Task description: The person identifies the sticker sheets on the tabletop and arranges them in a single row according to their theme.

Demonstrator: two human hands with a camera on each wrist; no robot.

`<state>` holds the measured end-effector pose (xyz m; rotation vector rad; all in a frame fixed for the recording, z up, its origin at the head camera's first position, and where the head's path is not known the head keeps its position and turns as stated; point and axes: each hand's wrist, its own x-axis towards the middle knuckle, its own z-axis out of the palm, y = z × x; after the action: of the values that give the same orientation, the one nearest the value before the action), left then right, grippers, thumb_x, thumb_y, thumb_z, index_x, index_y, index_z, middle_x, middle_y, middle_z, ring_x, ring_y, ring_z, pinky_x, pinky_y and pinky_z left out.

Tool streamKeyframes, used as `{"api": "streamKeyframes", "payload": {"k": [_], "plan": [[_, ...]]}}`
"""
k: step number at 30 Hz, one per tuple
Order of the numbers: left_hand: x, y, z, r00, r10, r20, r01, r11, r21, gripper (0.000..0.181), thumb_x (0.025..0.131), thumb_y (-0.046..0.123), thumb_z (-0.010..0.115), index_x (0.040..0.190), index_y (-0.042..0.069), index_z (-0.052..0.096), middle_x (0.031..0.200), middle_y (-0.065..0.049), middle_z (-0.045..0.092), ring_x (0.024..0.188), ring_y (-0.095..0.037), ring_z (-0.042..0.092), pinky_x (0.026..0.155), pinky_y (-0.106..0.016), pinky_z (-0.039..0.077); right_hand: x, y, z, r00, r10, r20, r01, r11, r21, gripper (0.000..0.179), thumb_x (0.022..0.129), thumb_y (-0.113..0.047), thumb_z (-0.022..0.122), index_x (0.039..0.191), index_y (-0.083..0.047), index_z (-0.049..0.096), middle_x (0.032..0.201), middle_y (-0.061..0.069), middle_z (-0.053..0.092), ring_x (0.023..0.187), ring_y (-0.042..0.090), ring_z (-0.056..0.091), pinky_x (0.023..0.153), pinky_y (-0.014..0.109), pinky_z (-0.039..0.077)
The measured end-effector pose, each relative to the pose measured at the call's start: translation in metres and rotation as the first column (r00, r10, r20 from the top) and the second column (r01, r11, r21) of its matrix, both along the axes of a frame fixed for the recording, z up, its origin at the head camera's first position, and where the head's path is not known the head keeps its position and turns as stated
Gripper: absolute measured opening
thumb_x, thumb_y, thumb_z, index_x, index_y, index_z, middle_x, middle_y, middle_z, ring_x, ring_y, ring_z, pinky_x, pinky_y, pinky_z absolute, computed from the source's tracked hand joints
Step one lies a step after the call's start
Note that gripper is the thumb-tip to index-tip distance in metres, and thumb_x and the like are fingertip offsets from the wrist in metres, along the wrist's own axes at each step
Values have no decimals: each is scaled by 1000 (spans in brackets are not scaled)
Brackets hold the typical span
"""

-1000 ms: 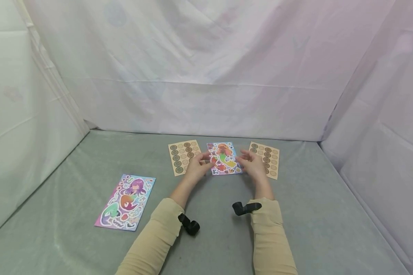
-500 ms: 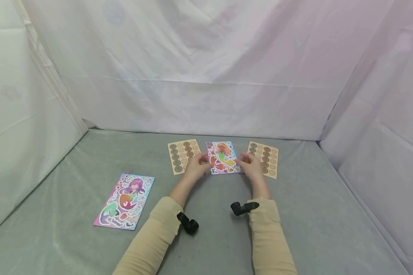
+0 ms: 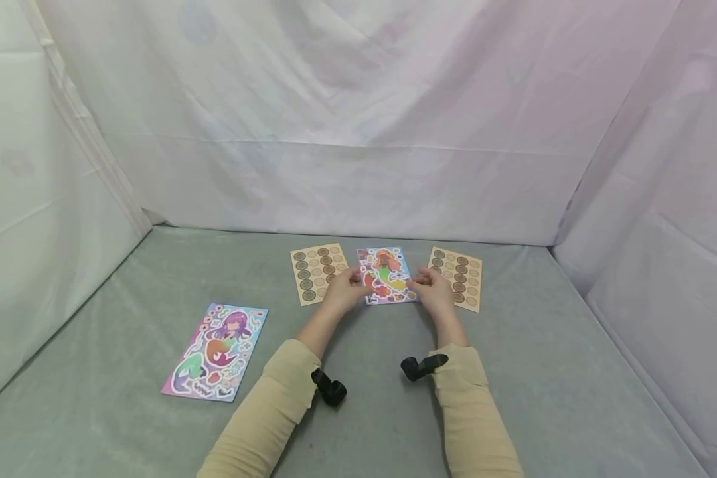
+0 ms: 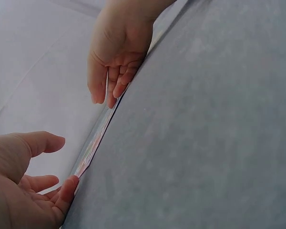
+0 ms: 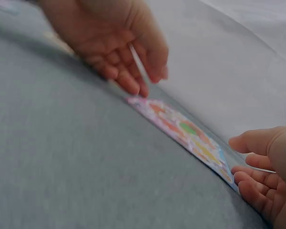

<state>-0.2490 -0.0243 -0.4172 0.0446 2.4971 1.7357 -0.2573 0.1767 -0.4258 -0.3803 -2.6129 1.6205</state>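
A colourful mermaid sticker sheet point(image 3: 387, 273) lies flat on the grey cloth at the back middle, between both hands. My left hand point(image 3: 342, 291) rests at its left edge, and my right hand point(image 3: 435, 292) is at its right edge. In the left wrist view, the left hand's thumb is raised away from its loosely bent fingers, low beside the sheet's corner. Likewise, the right wrist view has the right hand point(image 5: 269, 176) with thumb apart and fingertips touching the sheet's end. Neither hand pinches the sheet.
Two beige sheets of round stickers flank the middle sheet, a left one point(image 3: 313, 269) and a right one point(image 3: 465, 279), each partly behind a hand. A larger purple-haired mermaid sticker sheet point(image 3: 218, 352) lies at the front left. White curtains point(image 3: 346, 186) enclose the back and sides.
Both hands stay at the sides of the middle sticker sheet, with only slight finger shifts. The sheets keep their places on the cloth.
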Motion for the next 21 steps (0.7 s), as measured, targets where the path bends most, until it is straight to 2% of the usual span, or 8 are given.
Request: {"api": "streamKeyframes", "payload": {"k": [11,21], "plan": [[-3,0,-1,1000,-13,16,13,1000,16,58,86,16,70,137,-1,48,125,-17,57,114,-31,54,93,-41,47,-1,6,-1,999,37,20,-37,999,-13,53,89,-19,67,138,-7,49,122,14,60,111,28,56,91,40,47],[1,-1,2,998,13,59,-17,997,69,54,88,15,69,136,1,49,124,-15,59,114,-29,55,93,-40,47,1,7,4,996,76,40,-71,991,-117,55,90,-18,66,140,-6,47,129,16,57,113,27,56,84,33,48]]}}
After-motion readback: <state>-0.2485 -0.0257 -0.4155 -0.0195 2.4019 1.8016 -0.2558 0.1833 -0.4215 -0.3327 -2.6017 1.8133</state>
